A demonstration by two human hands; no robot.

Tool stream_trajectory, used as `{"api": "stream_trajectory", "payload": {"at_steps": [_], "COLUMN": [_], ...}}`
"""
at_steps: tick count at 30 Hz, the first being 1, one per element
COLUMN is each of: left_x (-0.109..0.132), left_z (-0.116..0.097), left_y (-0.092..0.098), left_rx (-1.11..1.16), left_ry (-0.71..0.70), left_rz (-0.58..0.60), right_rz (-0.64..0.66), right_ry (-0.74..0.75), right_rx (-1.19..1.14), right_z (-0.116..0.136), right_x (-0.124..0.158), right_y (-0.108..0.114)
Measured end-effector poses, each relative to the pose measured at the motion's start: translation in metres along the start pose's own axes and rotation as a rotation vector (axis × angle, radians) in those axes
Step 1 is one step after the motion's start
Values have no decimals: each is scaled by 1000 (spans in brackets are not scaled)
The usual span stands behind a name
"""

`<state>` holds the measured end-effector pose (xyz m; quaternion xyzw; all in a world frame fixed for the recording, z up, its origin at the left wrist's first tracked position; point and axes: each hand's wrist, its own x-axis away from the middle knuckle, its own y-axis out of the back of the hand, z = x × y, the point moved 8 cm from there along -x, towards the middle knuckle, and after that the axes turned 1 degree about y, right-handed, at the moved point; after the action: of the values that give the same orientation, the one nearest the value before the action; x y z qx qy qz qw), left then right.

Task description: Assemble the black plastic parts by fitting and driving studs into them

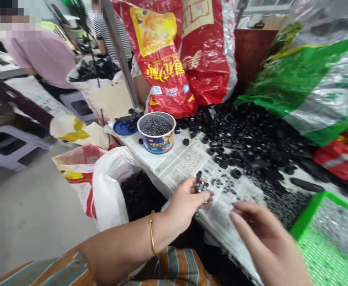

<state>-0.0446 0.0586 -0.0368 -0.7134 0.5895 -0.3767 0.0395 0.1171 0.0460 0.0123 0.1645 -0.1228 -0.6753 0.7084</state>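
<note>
Over the table's near edge, my left hand [188, 200] is closed around a small black part [202, 184] with bright metal bits; its exact kind I cannot make out. My right hand [266, 238] is to the right of it, apart from it and a little blurred, the thumb and fingers curved with a gap between their tips. What lies inside its palm, if anything, is hidden. Tiny metal and black pieces [226, 182] are scattered on the patterned table cover [188, 159] just beyond both hands.
A blue tub [157, 143] full of small dark pieces stands at the table's left. Black plastic parts [251, 147] heap up behind. A green basket [299, 222] holds small shiny pieces at right. Below left hangs a white sack [108, 190] with black parts. Co-workers sit behind.
</note>
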Motion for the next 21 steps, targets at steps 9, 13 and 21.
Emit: {"api": "stream_trajectory", "payload": {"at_steps": [9, 13, 21], "left_x": [3, 1, 11], "left_z": [6, 8, 17], "left_y": [-11, -7, -25], "left_rx": [-84, -149, -258], "left_ry": [-106, -134, 141], "left_rz": [62, 38, 330], "right_rz": [60, 48, 106], "right_ry": [-212, -208, 73], "right_rx": [-212, -209, -35], "right_z": [-11, -15, 10], "right_x": [-21, -19, -41], "right_y": [-40, -38, -16]}}
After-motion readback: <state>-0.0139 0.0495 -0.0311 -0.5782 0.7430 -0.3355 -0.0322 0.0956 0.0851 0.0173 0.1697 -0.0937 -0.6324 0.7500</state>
